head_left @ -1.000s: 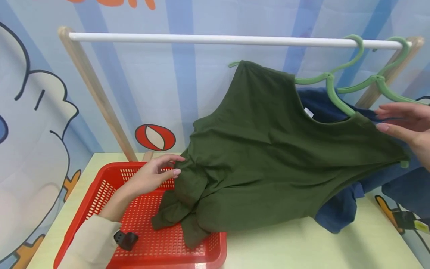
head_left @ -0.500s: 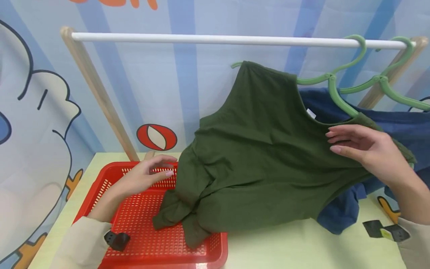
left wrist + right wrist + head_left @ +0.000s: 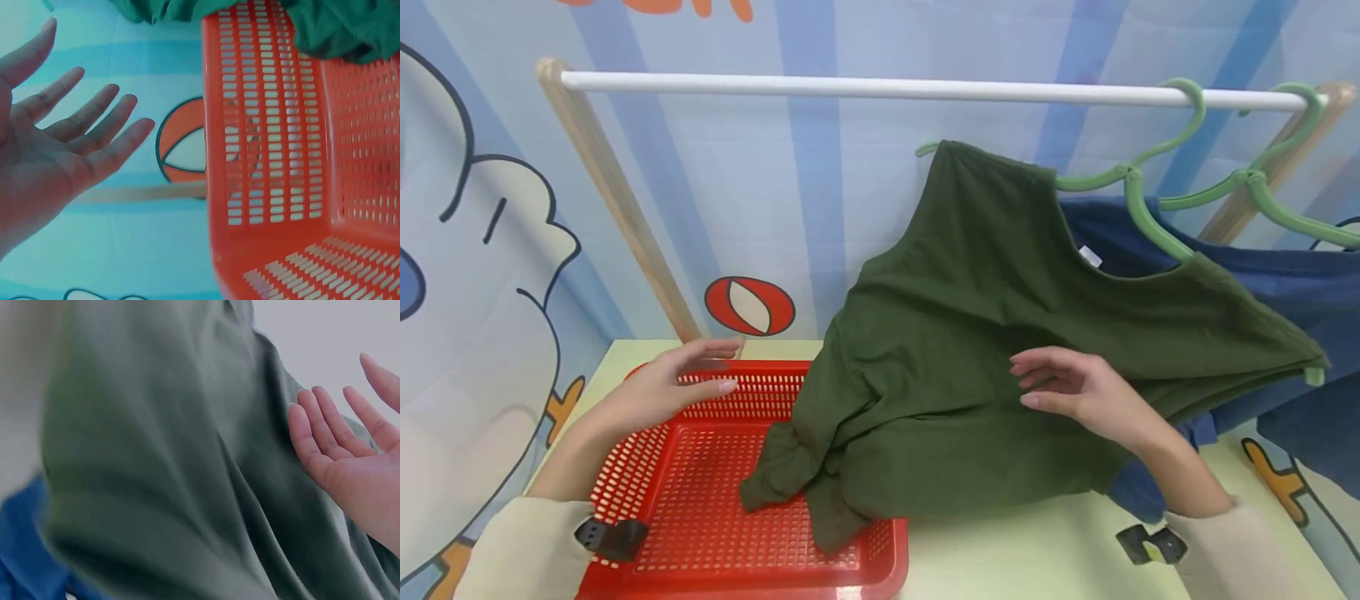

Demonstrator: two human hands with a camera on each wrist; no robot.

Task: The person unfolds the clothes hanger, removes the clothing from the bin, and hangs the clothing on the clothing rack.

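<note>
A dark green sleeveless top (image 3: 970, 333) hangs on a light green hanger (image 3: 1150, 225) hooked over the white rail. Its lower left part droops, bunched, into the red basket (image 3: 880, 575). My left hand (image 3: 662, 387) hovers over the basket's back left, fingers loosely bent and holding nothing; the left wrist view shows its palm bare beside the basket rim. In front of the top's middle is my right hand (image 3: 1086, 392), relaxed and holding nothing. The right wrist view shows the right palm (image 3: 356, 450) bare, close to the green cloth (image 3: 162, 462).
The white rail (image 3: 850, 87) runs between wooden posts (image 3: 617, 200). A second green hanger (image 3: 1262, 179) at its right end carries a blue garment (image 3: 1285, 275) behind the green top. All this stands on a pale yellow table (image 3: 1000, 558) before a cartoon backdrop (image 3: 752, 208).
My right hand has come left from the top's right shoulder to its middle. My left hand has drawn back left, away from the green cloth. The top has shifted slightly.
</note>
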